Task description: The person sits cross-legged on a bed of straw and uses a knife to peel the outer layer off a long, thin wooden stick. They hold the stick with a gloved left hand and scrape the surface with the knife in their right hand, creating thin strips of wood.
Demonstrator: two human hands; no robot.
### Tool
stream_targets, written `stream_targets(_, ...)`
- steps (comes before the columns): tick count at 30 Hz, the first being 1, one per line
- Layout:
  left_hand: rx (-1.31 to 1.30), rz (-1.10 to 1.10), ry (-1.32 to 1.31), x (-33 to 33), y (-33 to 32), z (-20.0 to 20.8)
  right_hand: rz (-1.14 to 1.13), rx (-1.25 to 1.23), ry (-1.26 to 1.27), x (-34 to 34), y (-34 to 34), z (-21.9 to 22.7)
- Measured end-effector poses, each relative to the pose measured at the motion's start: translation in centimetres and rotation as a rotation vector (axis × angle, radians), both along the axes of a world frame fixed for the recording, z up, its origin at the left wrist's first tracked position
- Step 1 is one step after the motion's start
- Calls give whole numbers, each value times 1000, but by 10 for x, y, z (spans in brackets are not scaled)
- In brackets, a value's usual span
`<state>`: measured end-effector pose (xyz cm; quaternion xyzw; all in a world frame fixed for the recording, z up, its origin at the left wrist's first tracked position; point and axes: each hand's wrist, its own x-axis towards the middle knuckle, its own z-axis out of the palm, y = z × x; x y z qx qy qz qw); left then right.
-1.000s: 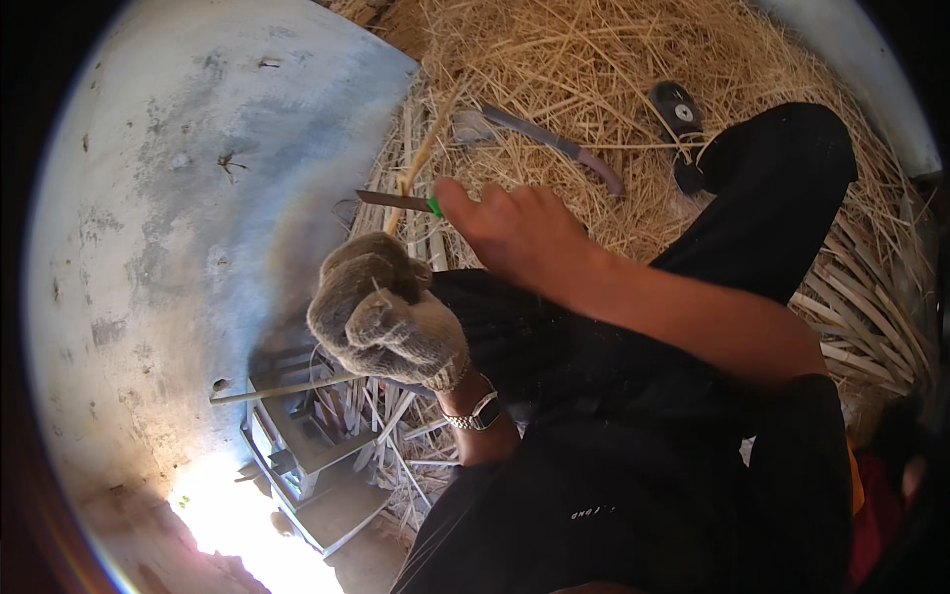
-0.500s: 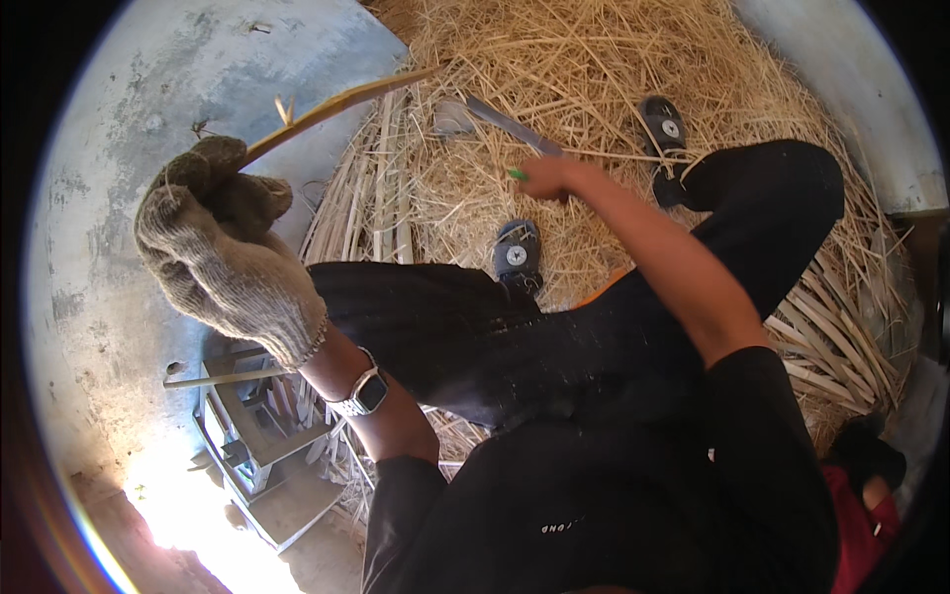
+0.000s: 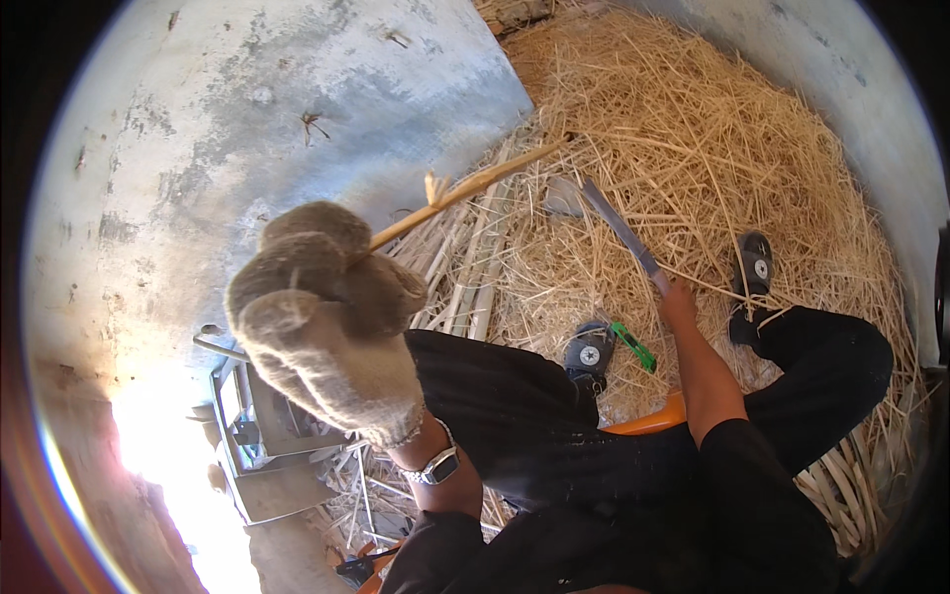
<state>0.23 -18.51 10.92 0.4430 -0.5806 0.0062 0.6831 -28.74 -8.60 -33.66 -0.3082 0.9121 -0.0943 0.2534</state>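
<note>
My left hand, in a knitted work glove, is closed around the near end of a bamboo strip. The strip slants up to the right, with a pale sliver sticking out of its side. My bare right hand is closed on the handle end of a long-bladed knife, mostly hidden by my fingers. The blade points up and left over the straw-like shavings, apart from the strip. A green box cutter is beside my left sandal, below and left of my right hand.
A heap of shavings covers the floor ahead. Long split strips lie along the worn wall at left. A grey metal frame stands below my gloved hand. Something orange shows under my legs.
The view has swung left, so things sit further right. The strip has straightened from its bend. The green item seen against my right hand earlier now shows apart from it, beside my sandal.
</note>
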Motion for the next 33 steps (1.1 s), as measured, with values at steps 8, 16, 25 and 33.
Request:
stream_targets(8,34,-849,110,-56,8,52,87,7,-371,-48,-31,28)
stream_targets(16,-72,-655,-46,-73,-34,106,53,-272,-455,-81,-33,325)
stream_targets(25,-70,-708,-20,-88,-29,112,134,-1009,-713,5,84,452)
stream_targets(33,-128,-776,-66,-89,-33,96,250,-1085,-750,89,78,436)
